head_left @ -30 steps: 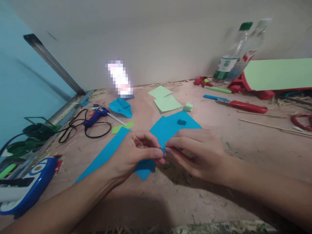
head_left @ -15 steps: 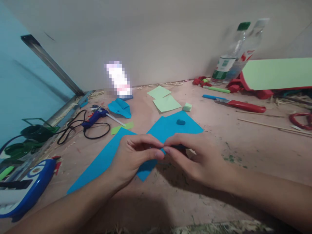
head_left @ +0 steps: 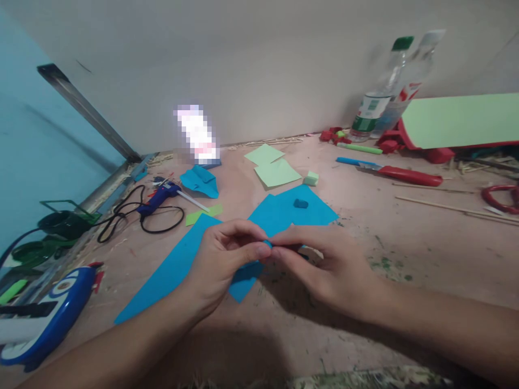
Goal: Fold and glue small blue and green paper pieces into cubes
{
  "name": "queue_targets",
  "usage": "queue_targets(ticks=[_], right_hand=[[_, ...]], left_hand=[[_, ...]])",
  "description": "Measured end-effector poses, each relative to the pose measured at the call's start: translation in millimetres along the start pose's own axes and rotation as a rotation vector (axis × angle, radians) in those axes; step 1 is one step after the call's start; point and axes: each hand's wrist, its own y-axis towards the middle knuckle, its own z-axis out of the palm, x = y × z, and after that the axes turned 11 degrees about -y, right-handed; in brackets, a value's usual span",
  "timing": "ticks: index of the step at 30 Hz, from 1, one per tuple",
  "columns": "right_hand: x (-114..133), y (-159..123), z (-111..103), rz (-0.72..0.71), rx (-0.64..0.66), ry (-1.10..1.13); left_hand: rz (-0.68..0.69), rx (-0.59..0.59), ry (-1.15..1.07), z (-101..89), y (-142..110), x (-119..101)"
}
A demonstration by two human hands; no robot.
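Observation:
Between the fingertips of both hands is a small piece of blue paper (head_left: 267, 245), mostly hidden by the fingers. My left hand (head_left: 227, 259) pinches it from the left with thumb and forefinger. From the right, my right hand (head_left: 328, 265) grips it the same way, tips touching the left ones. Blue paper sheets (head_left: 166, 275) lie on the table beneath and behind the hands. On the farther blue sheet rests a small dark blue rolled piece (head_left: 300, 203). Beyond it are a folded green paper piece (head_left: 311, 178) and light green paper squares (head_left: 278, 172).
A blue glue gun (head_left: 160, 197) with a black cable lies left, near crumpled blue paper (head_left: 198, 181). A bright phone (head_left: 198, 135) leans on the wall. Rightward are a red-handled knife (head_left: 409, 175), thin sticks (head_left: 438, 204), red scissors (head_left: 498, 200) and bottles (head_left: 371, 111).
The blue piece has turned slightly between the fingertips and now looks more rounded. Both hands stay nearly in place, and the view has shifted a little.

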Motion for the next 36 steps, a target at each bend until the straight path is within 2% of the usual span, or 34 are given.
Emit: queue_targets(ticks=[7,10,14,20,28,31,36], right_hand=[[2,-1,-1,0.036,-0.012,0.011],[0,-3,0,-0.008,-0.035,-0.034],[-7,-3,1,-0.123,-0.068,-0.135],[-7,2,-1,-0.154,-0.03,-0.264],[-7,2,-3,-0.148,-0.015,-0.256],[-6,3,-4,-0.134,-0.031,-0.273],[-7,2,-4,-0.203,-0.001,-0.411]], left_hand=[[0.002,0.014,-0.035,-0.1,0,-4],[0.009,0.017,-0.011,1.7,-2,-5],[0.003,-0.064,0.016,6.9,-5,-6],[-0.022,-0.158,-0.035,10.1,-5,-6],[-0.076,-0.147,-0.077,10.7,-5,-6],[-0.046,-0.165,-0.056,12.4,-8,-4],[-0.017,-0.185,-0.014,12.4,-10,0]])
